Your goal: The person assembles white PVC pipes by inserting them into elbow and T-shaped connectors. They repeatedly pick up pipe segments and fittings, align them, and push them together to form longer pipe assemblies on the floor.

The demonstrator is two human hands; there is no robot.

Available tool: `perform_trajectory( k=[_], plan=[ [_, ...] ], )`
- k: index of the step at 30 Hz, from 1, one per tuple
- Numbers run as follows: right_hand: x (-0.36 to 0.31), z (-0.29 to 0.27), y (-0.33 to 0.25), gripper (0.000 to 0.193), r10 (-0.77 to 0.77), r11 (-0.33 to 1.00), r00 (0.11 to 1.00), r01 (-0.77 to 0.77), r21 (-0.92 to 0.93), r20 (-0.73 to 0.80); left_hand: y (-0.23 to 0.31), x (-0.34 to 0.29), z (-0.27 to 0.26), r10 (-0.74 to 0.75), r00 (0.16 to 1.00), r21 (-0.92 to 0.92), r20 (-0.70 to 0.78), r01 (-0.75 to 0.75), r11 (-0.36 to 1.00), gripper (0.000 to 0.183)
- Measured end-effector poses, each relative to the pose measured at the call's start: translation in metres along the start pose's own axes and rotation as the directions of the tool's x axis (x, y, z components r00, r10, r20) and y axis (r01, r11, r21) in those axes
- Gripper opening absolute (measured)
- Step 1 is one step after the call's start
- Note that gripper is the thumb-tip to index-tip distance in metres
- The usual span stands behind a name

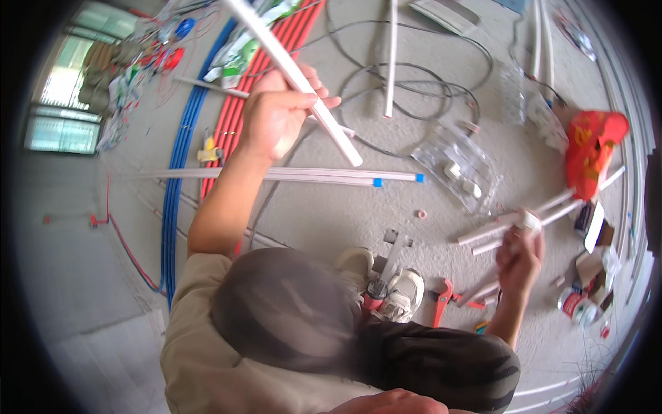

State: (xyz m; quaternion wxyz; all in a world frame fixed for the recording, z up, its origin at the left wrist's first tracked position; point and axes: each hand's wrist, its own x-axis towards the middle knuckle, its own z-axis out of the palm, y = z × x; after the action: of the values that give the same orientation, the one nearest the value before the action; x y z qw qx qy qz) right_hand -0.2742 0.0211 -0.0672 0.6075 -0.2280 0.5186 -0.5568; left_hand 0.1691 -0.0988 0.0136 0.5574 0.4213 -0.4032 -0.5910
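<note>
Left hand (276,117) loosely closed on white pipe (296,79), its lower end free, right hand (518,261) pinching white fitting (529,221), bare floor (379,214) between

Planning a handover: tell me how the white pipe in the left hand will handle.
The white pipe is probably stiff, running straight past the left hand. Its slim round shape suggests it may roll when laid down.

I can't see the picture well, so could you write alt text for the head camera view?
A person's left hand holds a long white pipe, and the right hand a small white fitting, above a grey floor. Red pipes, blue pipes, a looped dark cable and a red tool lie around them.
</note>
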Motion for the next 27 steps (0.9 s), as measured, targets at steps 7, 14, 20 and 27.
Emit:
perform_trajectory(
  k=[7,14,20,27],
  plan=[
    [0.000,0.054,0.025,0.031,0.168,0.978,0.953,-0.129,-0.164,0.253,-0.086,-0.036,0.030,-0.152,0.946,-0.279,-0.285,0.070,0.958,0.022],
    [0.010,0.071,0.057,0.041,0.159,0.980,0.937,-0.111,-0.165,0.312,-0.159,-0.068,0.043,-0.407,0.875,-0.402,-0.262,0.284,0.870,0.004],
    [0.007,0.069,0.067,0.048,0.085,0.994,0.954,-0.060,-0.095,0.288,-0.165,-0.084,0.075,-0.536,0.815,-0.426,-0.219,0.415,0.804,0.011],
    [0.002,0.065,0.068,0.045,0.060,0.985,0.981,-0.029,-0.169,0.185,-0.150,-0.111,0.066,0.093,0.954,0.724,0.285,-0.278,0.631,0.037]
  ],
)
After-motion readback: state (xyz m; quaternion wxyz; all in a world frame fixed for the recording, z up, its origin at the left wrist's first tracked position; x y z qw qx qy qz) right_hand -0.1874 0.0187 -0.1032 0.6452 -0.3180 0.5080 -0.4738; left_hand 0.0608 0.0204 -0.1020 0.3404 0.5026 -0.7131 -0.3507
